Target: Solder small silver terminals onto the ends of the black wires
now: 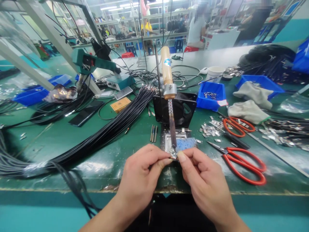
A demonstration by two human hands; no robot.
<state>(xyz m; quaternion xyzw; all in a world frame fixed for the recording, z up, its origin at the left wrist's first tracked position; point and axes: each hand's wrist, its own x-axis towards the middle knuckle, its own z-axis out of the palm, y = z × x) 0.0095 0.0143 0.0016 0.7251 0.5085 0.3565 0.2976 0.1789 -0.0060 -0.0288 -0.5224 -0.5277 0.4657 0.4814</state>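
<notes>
A soldering iron (172, 124) with a wooden handle hangs tip down in a clamp over a small metal tray (168, 143). My left hand (143, 174) and my right hand (204, 177) meet just below its tip, each with thumb and forefinger pinched together. Between the fingertips is something small and shiny, mostly hidden, so what each hand holds cannot be made out. A blue speckled sponge (186, 143) lies right behind my right fingers. Behind the iron stands a black fan (175, 109).
Red-handled scissors (245, 164) and more red-handled snips (238, 125) lie right. A black cable bundle (103, 132) crosses the left side. Blue bins (211, 95), gloves (248, 111), a phone (86, 113) and small metal parts (209, 129) surround the work spot. People are in the background.
</notes>
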